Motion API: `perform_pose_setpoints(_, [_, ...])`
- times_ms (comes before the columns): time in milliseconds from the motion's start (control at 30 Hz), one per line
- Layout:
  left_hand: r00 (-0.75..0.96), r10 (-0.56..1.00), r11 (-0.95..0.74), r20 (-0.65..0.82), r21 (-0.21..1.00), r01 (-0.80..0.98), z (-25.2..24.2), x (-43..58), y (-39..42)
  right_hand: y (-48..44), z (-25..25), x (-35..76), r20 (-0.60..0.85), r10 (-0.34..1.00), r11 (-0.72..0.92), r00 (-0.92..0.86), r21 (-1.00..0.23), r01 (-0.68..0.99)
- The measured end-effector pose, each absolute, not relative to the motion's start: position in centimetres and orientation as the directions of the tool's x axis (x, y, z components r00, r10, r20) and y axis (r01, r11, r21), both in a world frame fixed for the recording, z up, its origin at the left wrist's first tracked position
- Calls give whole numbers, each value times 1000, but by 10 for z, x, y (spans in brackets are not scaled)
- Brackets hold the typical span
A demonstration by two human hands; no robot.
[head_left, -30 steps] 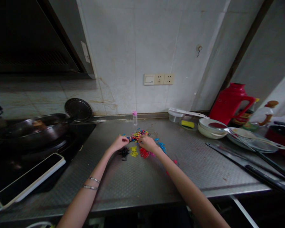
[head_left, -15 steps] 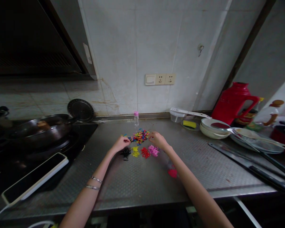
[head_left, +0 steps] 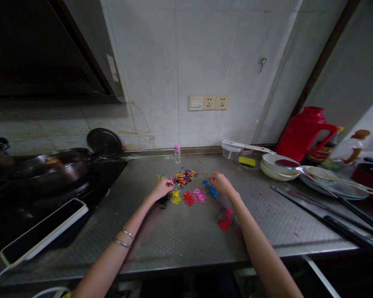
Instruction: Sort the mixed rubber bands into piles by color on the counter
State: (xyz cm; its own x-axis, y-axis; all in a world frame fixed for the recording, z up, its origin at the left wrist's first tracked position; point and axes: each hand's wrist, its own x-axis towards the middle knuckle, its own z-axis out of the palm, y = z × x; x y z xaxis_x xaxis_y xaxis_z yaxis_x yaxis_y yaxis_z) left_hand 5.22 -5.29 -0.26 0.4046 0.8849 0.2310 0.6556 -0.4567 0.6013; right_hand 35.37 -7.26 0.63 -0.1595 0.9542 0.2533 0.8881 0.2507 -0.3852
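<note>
A mixed heap of small coloured pieces lies on the steel counter. In front of it sit sorted little piles: black, yellow, red, pink and blue. My left hand rests curled at the heap's left edge, above the black and yellow piles, fingers pinched on something too small to name. My right hand is closed beside the blue pile, fingertips touching it. A red reflection or piece shows by my right forearm.
A small clear bottle with a pink cap stands behind the heap. A wok and a phone sit on the stove at left. Bowls, plates, a ladle, a sponge, a red jug and long black tongs crowd the right.
My right hand has moved right, from the mixed heap to the blue pile, uncovering the pink and blue piles. My left hand has stayed near the heap's left edge.
</note>
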Motion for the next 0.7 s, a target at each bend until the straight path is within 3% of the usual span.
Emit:
perform_pose_setpoints(300, [499, 841, -535, 208, 451, 714, -3, 71, -45, -71, 2, 355, 273, 952, 246, -141, -399, 884])
perform_pose_setpoints(700, [539, 811, -577, 227, 463, 673, -5, 78, -36, -70, -3, 359, 304, 944, 256, -131, -419, 871])
